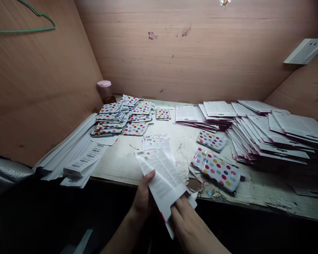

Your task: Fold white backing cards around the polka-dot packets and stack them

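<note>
My left hand (144, 192) is closed on the lower left edge of a white printed cardboard sleeve (161, 176), thumb on top. The sleeve is tilted, its near end open with a flap out. The fingers of my right hand (184, 215) reach into that open end; their tips are hidden, so whether they grip anything does not show. Just beyond lie several printed cards (156, 141) on the table. To the right of the sleeve are a folded polka-dot pouch (219, 171) in clear wrap and a smaller polka-dot pouch (211, 140).
Stacked polka-dot pouches (111, 118) stand at the back left, near a pink-lidded jar (104, 90). Barcode label strips (86, 157) lie at the left edge. Piles of white sleeves (265, 130) fill the right. The table's front edge (243, 201) is worn. Wooden walls (175, 53) enclose it.
</note>
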`<action>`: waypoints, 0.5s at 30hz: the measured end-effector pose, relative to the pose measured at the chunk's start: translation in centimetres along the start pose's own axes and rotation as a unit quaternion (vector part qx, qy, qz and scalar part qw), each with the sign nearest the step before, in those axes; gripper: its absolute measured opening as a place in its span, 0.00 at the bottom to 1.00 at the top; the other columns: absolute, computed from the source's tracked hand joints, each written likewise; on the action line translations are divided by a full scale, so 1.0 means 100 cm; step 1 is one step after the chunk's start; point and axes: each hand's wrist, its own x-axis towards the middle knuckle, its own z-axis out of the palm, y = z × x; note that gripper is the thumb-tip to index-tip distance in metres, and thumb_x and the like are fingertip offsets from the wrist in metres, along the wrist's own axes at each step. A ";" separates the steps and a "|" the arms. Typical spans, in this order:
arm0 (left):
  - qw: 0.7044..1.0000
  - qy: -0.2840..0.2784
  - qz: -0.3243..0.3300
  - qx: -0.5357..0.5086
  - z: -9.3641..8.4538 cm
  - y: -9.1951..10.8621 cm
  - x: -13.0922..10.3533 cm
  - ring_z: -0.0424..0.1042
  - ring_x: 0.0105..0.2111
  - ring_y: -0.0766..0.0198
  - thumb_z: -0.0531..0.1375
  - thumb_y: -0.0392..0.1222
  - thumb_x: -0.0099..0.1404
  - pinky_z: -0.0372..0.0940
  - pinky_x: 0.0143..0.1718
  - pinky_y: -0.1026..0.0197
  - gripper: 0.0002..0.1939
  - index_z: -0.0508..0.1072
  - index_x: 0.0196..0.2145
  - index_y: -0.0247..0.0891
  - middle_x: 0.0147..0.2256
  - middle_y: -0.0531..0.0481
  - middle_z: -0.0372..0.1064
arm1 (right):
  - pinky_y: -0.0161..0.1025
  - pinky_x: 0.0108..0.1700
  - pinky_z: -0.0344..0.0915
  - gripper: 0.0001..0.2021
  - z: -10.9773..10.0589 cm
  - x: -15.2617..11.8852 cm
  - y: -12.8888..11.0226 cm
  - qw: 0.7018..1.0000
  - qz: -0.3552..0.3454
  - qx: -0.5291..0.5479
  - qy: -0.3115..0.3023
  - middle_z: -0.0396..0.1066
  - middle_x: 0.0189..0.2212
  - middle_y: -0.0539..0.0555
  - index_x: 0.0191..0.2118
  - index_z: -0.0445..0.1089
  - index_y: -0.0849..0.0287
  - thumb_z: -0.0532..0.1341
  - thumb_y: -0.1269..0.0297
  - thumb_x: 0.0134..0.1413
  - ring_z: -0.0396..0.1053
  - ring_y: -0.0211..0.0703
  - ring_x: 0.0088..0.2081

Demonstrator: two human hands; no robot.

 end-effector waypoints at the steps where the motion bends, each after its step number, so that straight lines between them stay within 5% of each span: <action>1: 0.999 0.035 0.017 0.019 -0.006 0.003 0.009 0.65 0.56 0.45 0.55 0.53 0.65 0.62 0.55 0.41 0.35 0.51 0.65 0.38 0.58 0.35 0.62 | 0.46 0.51 0.71 0.22 -0.009 -0.004 0.000 0.999 -0.026 -0.035 -0.027 0.70 0.53 0.59 0.57 0.67 0.52 0.60 0.71 0.56 0.69 0.54 0.53; 4: 0.970 0.115 0.132 0.169 -0.019 0.001 0.027 0.63 0.58 0.47 0.61 0.40 0.61 0.62 0.56 0.40 0.46 0.35 0.67 0.44 0.65 0.34 0.49 | 0.41 0.49 0.71 0.17 -0.033 -0.007 0.010 0.995 -0.007 -0.103 -0.005 0.72 0.49 0.58 0.53 0.68 0.53 0.55 0.72 0.61 0.71 0.47 0.49; 5: 0.938 0.138 0.184 0.260 -0.020 -0.002 0.029 0.60 0.60 0.46 0.61 0.38 0.61 0.60 0.57 0.38 0.46 0.36 0.68 0.45 0.66 0.34 0.45 | 0.41 0.47 0.72 0.14 -0.036 -0.005 0.018 0.992 0.021 -0.117 0.030 0.72 0.45 0.58 0.50 0.69 0.53 0.53 0.72 0.62 0.71 0.46 0.47; 7: 0.828 0.151 0.288 0.457 -0.022 -0.008 0.024 0.54 0.63 0.43 0.60 0.33 0.62 0.54 0.59 0.33 0.36 0.52 0.65 0.46 0.66 0.38 0.48 | 0.44 0.44 0.72 0.12 -0.034 0.000 0.037 0.986 0.044 -0.140 0.084 0.70 0.40 0.58 0.45 0.71 0.55 0.53 0.70 0.63 0.70 0.47 0.43; 9: 0.719 0.065 0.356 0.593 -0.025 -0.010 0.013 0.56 0.62 0.45 0.57 0.31 0.64 0.52 0.60 0.34 0.21 0.70 0.54 0.45 0.57 0.43 0.65 | 0.45 0.42 0.71 0.10 -0.025 0.003 0.056 0.983 0.033 -0.150 0.104 0.68 0.37 0.57 0.43 0.72 0.55 0.53 0.70 0.63 0.69 0.48 0.41; 11: 0.663 -0.077 0.375 0.643 -0.033 -0.008 0.000 0.65 0.57 0.48 0.58 0.36 0.66 0.58 0.59 0.38 0.14 0.74 0.48 0.41 0.48 0.43 0.73 | 0.46 0.42 0.69 0.10 -0.017 0.002 0.069 0.980 0.032 -0.153 0.127 0.66 0.36 0.56 0.42 0.72 0.56 0.54 0.70 0.63 0.67 0.47 0.40; 13: 0.639 -0.173 0.360 0.657 -0.042 -0.006 -0.010 0.66 0.56 0.47 0.61 0.49 0.63 0.62 0.57 0.41 0.24 0.69 0.54 0.35 0.50 0.38 0.72 | 0.46 0.42 0.68 0.08 -0.013 0.000 0.074 0.976 0.033 -0.158 0.148 0.65 0.35 0.56 0.41 0.71 0.56 0.55 0.70 0.63 0.66 0.47 0.39; 15: 0.624 -0.193 0.350 0.671 -0.050 -0.008 -0.016 0.61 0.59 0.43 0.62 0.58 0.60 0.60 0.58 0.39 0.38 0.62 0.60 0.31 0.56 0.32 0.66 | 0.46 0.42 0.67 0.06 -0.015 -0.001 0.075 0.976 0.036 -0.159 0.143 0.64 0.34 0.55 0.38 0.71 0.56 0.56 0.69 0.62 0.65 0.47 0.38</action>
